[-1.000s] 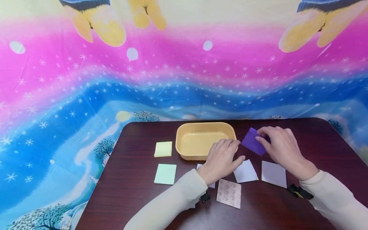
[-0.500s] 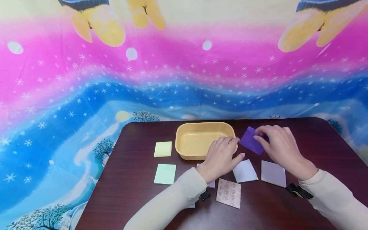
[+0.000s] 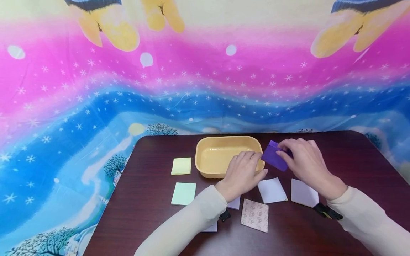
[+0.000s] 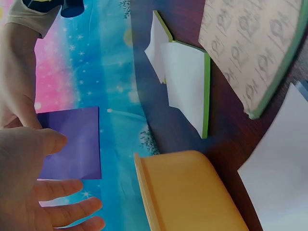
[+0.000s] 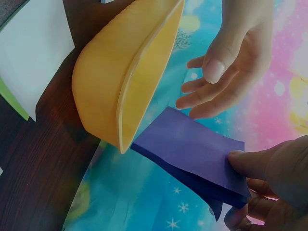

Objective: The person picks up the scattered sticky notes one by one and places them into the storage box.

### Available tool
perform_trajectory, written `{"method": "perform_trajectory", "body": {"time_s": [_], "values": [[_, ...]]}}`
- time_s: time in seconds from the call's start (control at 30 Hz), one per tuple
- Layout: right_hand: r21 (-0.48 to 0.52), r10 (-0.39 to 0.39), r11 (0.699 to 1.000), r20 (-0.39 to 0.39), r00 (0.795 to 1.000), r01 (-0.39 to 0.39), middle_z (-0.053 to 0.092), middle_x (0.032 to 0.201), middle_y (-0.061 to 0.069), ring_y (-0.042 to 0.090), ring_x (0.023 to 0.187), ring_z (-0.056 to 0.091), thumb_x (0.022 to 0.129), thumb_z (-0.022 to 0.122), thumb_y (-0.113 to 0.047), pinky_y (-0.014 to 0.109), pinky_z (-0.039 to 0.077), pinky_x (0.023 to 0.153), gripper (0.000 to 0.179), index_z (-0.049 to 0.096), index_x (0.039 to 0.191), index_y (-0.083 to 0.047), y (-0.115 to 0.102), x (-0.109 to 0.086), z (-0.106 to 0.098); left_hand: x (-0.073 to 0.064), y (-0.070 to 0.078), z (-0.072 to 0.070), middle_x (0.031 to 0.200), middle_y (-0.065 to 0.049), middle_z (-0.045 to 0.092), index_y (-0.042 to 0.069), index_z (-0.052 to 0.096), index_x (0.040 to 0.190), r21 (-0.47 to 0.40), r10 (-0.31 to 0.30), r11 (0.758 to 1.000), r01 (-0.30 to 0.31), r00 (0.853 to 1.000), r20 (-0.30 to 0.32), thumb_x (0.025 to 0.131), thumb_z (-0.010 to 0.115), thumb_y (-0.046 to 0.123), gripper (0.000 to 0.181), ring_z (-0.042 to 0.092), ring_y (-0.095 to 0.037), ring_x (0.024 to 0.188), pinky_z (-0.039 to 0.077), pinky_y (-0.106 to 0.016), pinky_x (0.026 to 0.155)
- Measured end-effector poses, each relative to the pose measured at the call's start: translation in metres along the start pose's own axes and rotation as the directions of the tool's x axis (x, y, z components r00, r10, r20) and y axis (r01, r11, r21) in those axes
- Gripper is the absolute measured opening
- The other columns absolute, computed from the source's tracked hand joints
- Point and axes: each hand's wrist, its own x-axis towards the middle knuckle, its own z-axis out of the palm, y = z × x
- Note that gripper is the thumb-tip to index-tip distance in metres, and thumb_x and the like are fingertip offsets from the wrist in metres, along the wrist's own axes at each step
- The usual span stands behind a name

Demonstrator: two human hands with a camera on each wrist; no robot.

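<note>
A pad of purple sticky notes (image 3: 274, 155) is pinched between the thumb and fingers of my right hand (image 3: 305, 161), above the table just right of the yellow plastic basin (image 3: 205, 174). In the right wrist view, the purple pad's loose sheets spread apart at its lower edge. My left hand (image 3: 244, 174) hovers over the basin's front right corner, fingers loosely extended with nothing in them. The right wrist view shows the left hand (image 5: 231, 72) close to the pad but apart from it.
Left of the basin lie a pale yellow pad (image 3: 181, 166) and a mint green pad (image 3: 183, 193). In front are a white pad (image 3: 273, 190), a greyish pad (image 3: 302, 192), a patterned pad (image 3: 255, 215) and lilac pads (image 3: 235, 203), partly under my left arm. A printed cloth (image 3: 205, 78) hangs behind.
My right hand has carried the purple pad a little to the left, closer to the basin. My left hand has shifted slightly left as well.
</note>
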Motion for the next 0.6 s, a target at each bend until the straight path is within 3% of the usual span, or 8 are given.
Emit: {"method": "perform_trajectory", "body": {"time_s": [0.6], "values": [[0.008,-0.012,1.0,0.005,1.0,0.012,0.074,0.083,0.011,0.024,0.071,0.057,0.085,0.079,-0.011,0.039,0.032,0.069,0.012,0.074,0.095,-0.007,-0.004,0.006,0.007,-0.001,-0.016,-0.003,0.136,0.0,0.064,0.019,0.058,0.139,-0.022,-0.038,0.999,0.038,0.999,-0.007,0.097,0.06,0.052,0.053,0.059,-0.017,0.127,0.052,-0.035,0.099]]}}
